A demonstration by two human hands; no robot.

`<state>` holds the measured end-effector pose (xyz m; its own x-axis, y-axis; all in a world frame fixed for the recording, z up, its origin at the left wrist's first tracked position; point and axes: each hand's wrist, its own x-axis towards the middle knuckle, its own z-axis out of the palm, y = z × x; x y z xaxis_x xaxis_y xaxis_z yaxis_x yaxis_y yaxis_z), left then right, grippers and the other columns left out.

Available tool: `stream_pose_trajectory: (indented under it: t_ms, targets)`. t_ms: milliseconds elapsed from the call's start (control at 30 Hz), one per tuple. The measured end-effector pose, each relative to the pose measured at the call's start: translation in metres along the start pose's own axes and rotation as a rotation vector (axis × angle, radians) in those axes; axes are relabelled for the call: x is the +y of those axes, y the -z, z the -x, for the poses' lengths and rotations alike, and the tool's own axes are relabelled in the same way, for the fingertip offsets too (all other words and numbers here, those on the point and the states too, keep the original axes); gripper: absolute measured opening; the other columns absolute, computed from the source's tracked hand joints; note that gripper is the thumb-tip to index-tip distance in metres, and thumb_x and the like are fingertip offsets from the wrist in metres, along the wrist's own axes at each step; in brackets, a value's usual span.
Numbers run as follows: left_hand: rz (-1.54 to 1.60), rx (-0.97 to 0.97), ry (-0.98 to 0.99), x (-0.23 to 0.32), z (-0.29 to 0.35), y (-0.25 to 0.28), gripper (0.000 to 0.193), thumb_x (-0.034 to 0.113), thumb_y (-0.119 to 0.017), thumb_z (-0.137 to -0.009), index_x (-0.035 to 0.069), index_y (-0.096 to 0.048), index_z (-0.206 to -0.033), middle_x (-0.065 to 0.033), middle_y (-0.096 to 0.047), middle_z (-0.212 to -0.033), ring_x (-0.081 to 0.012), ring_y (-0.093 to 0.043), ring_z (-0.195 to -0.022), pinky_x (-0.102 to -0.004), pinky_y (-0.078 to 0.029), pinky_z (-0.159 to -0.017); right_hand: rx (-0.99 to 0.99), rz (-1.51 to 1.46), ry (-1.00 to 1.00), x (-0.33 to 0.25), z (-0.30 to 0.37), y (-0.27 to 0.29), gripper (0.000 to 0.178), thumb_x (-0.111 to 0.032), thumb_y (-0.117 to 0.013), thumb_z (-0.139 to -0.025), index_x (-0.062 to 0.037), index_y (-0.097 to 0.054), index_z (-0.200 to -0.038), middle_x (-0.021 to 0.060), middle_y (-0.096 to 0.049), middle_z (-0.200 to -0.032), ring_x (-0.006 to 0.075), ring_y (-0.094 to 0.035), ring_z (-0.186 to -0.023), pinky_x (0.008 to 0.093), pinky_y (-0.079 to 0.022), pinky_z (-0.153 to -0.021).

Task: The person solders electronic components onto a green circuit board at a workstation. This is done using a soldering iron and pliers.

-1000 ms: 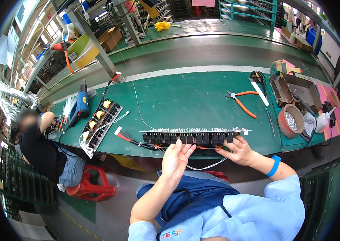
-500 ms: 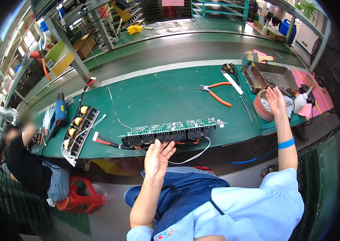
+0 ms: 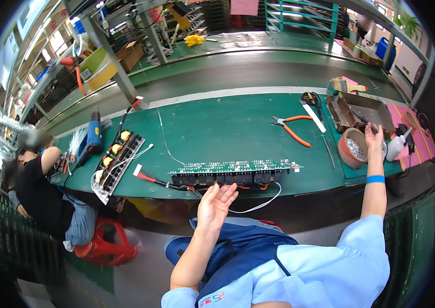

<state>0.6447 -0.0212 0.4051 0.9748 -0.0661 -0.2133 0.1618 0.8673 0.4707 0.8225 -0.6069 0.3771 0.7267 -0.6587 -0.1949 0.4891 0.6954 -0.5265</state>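
Circuit board [image 3: 238, 168]: on the table's [image 3: 227, 128] near edge, against the left hand's [image 3: 216, 206] fingertips.
Left hand: palm up, fingers loosely extended.
Right hand [image 3: 374, 137]: well right of board, partly curled; hold unclear.
Bowl [image 3: 345, 156]: beside right hand.

Green workbench [image 3: 222, 133]: populated circuit board [image 3: 238, 167] along front edge; second board [image 3: 125, 163] and blue heat gun [image 3: 94, 136] at left; orange-handled side cutters [image 3: 294, 136], round tub [image 3: 346, 157] at right.

Fisheye view w/ black corners; straight edges bowed nr. rim. Windows [image 3: 59, 44], upper L, were bright; front worktop [image 3: 222, 128] was evenly lit; rear worktop [image 3: 243, 40] showed glare; co-worker's head [image 3: 34, 139] was blurred.
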Motion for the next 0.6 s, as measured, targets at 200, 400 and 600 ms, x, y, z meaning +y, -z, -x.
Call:
stream_pose_trajectory:
  t_ms: [200,400,600]
  targets:
    - [0.002,0.014,0.002,0.001,0.001,-0.003,0.009,0.013,-0.045,-0.086,0.005,-0.049,-0.084,-0.0177,-0.059,-0.09,-0.0326,-0.054,-0.096,-0.0438,-0.043,-0.084,-0.02,0.458,0.375,0.006,0.071,-0.041,0.04,-0.039,-0.051,-0.081,-0.0087,-0.049,-0.106,0.0056,-0.055,-0.088,0.0164,-0.055,-0.079,0.029,-0.047,-0.068]
    - [-0.091,0.012,-0.066,-0.005,0.002,-0.003,0.009,0.014,-0.049,-0.084,0.006,-0.054,-0.085,-0.0141,-0.06,-0.088,-0.0293,-0.056,-0.092,-0.0429,-0.045,-0.081,-0.426,0.385,0.095,0.029,0.126,-0.074,0.032,-0.032,-0.048,-0.085,-0.0057,-0.05,-0.104,0.0063,-0.054,-0.082,0.0145,-0.054,-0.077,0.0287,-0.047,-0.072]
    - [-0.099,0.027,-0.082,-0.009,0.001,0.003,0.009,0.014,-0.05,-0.084,0.006,-0.053,-0.084,-0.0122,-0.06,-0.086,-0.0286,-0.057,-0.09,-0.0425,-0.045,-0.08,-0.768,0.554,0.128,0.085,0.244,-0.147,0.013,-0.013,-0.051,-0.082,-0.001,-0.052,-0.086,0.0037,-0.052,-0.068,0.0075,-0.051,-0.055,0.0229,-0.048,-0.052]
